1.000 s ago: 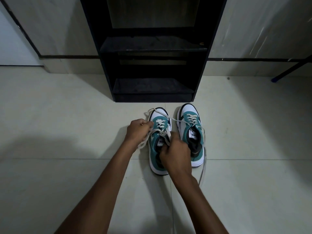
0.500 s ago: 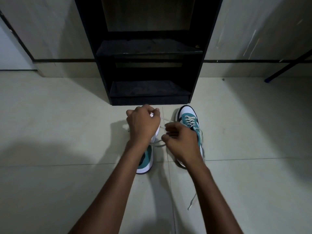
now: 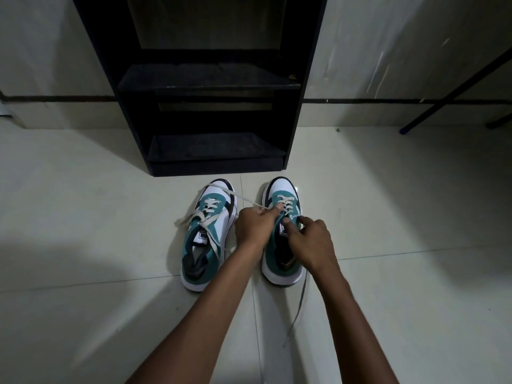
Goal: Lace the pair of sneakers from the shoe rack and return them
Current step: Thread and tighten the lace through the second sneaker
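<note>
Floor tiles (image 3: 83, 217) glossy, smooth; shoe rack (image 3: 205, 106) matt black, possibly laminate; laces (image 3: 210, 214) woven cloth.

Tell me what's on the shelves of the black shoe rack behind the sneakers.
Both visible shelves of the shoe rack look bare, the lower one and the upper one, apart from a tiny speck near the upper shelf's right end. Their dark back corners are too shadowed to judge.

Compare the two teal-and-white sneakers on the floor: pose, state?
The left teal-and-white sneaker lies untouched; both hands, left hand and right hand, work the right teal-and-white sneaker. The left one's lace ends sprawl sideways; the right one's free end trails back along the floor. Both point toes at the black shoe rack.
</note>
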